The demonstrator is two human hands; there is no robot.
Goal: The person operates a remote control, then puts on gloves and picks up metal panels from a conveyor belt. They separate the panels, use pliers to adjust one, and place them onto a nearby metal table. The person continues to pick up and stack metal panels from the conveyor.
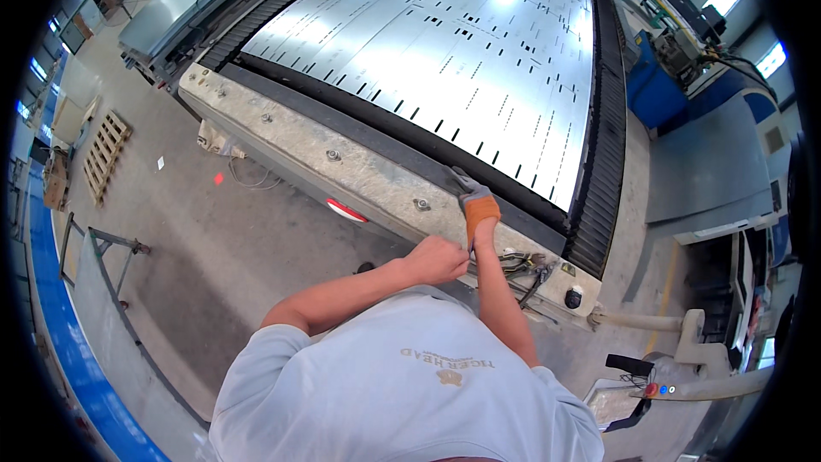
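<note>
My left hand is bare and closed, its fingertips at a strip of the orange cuff that runs down beside my right wrist. On my right hand is a grey and orange work glove. Its fingers stretch forward over the dark inner edge of a machine's front beam, holding nothing. Pliers and other hand tools lie in a heap on the beam, just right of my right forearm.
Beyond the beam lies a large shiny metal sheet with many cut slots. Dark ribbed covers run along its right side. A control panel arm stands at lower right. On the left floor are a wooden pallet and a metal-framed cart.
</note>
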